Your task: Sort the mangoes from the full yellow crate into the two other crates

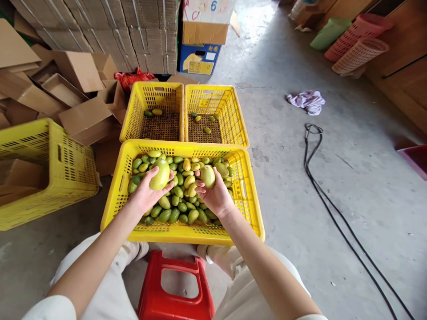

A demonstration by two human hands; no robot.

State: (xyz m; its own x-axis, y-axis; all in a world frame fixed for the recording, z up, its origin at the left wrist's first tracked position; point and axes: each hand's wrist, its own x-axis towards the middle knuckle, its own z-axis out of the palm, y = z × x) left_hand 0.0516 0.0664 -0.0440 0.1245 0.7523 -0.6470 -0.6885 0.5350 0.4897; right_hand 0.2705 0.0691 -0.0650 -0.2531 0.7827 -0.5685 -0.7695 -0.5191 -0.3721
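Note:
Just above the front yellow crate (180,238), both of my hands hold fruit. My left hand (147,195) is closed around a large, smooth, yellow-green mango-like fruit (160,174), palm turned up and some fingers stretched out past it. In my right hand (216,198), a paler, rounder mango-like fruit (207,177) sits between thumb and fingers. Under them the crate holds a layer of many oval fruits (164,202), dark green to yellow. Another green fruit (221,170) shows just beyond my right thumb; whether that hand touches it I cannot tell.
Behind stand two yellow crates, left (151,95) and right (233,111), with several fruits inside. A yellow crate (71,178) and cardboard boxes (88,118) lie left. A red stool (176,302) is between my legs. Black cable (313,178) and a cloth (308,102) lie right.

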